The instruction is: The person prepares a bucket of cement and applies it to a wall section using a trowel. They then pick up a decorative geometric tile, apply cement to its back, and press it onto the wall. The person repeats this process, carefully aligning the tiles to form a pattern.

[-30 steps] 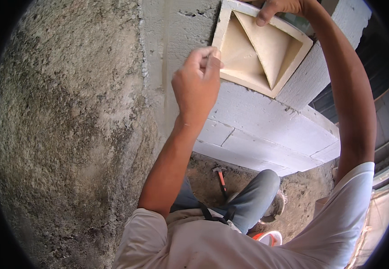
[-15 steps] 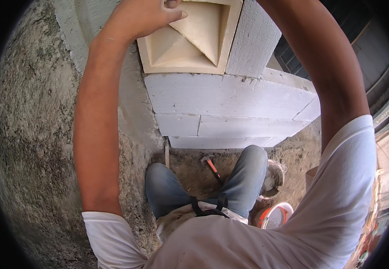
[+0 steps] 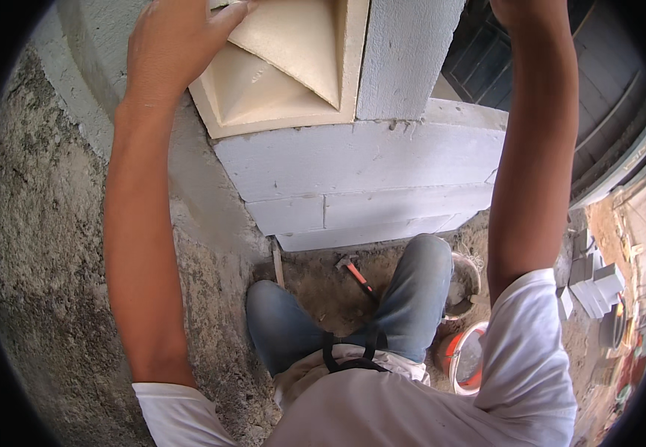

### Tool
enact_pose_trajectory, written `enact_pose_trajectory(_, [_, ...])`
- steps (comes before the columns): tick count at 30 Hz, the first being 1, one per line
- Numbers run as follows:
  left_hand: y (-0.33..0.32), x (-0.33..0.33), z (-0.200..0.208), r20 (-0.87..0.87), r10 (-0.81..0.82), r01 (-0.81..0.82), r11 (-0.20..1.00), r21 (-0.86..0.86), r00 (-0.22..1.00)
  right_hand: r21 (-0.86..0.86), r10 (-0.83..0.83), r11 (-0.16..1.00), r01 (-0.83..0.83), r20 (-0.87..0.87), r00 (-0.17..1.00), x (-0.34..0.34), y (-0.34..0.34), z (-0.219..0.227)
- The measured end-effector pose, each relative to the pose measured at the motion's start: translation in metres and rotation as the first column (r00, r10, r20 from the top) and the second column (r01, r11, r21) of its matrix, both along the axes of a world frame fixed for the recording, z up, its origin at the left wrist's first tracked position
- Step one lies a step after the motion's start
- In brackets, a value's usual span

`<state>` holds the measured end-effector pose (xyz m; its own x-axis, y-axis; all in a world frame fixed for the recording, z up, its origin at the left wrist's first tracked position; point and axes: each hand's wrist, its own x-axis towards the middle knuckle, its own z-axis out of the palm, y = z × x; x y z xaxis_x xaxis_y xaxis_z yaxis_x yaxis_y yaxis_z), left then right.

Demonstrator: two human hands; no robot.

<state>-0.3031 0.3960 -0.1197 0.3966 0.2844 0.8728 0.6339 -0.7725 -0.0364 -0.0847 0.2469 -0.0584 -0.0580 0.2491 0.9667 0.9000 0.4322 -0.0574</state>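
Observation:
A cream vent block (image 3: 286,123) with a square frame and slanted inner faces stands on the white block wall (image 3: 360,164), at the top of the view. My left hand (image 3: 174,48) is at its upper left, the thumb laid over a slanted inner part as if gripping it. The other fingers run mostly past the upper edge. Only the wrist and a bit of my right hand (image 3: 524,9) show at the top right, raised beyond an upright grey-white block (image 3: 405,63); its fingers are out of view.
A rough concrete wall (image 3: 47,253) rises close on my left. Between my knees a hammer (image 3: 358,277) with an orange-and-black handle lies on the ground. A round mortar container (image 3: 463,287) and an orange-and-white bucket (image 3: 466,357) stand right of my leg. Stacked grey blocks (image 3: 595,283) lie farther right.
The view has shifted, and the vent block and wall sit farther left in it. My right arm has straightened upward, its hand's edge now showing at the top. My left hand stays at the vent block.

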Motion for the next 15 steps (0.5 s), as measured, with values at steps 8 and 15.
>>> enact_pose_trajectory(8, [-0.008, 0.049, 0.036, -0.36, -0.109, 0.189, 0.963, 0.194, 0.926, -0.309, -0.207, 0.928, -0.206, -0.891, 0.405, -0.027, 0.007, -0.286])
enact_pose_trajectory(15, [-0.018, 0.066, 0.037, -0.565, -0.008, 0.126, 0.977, 0.17, 0.825, -0.284, -0.129, 0.863, -0.418, -0.923, 0.363, -0.041, 0.041, -0.281])
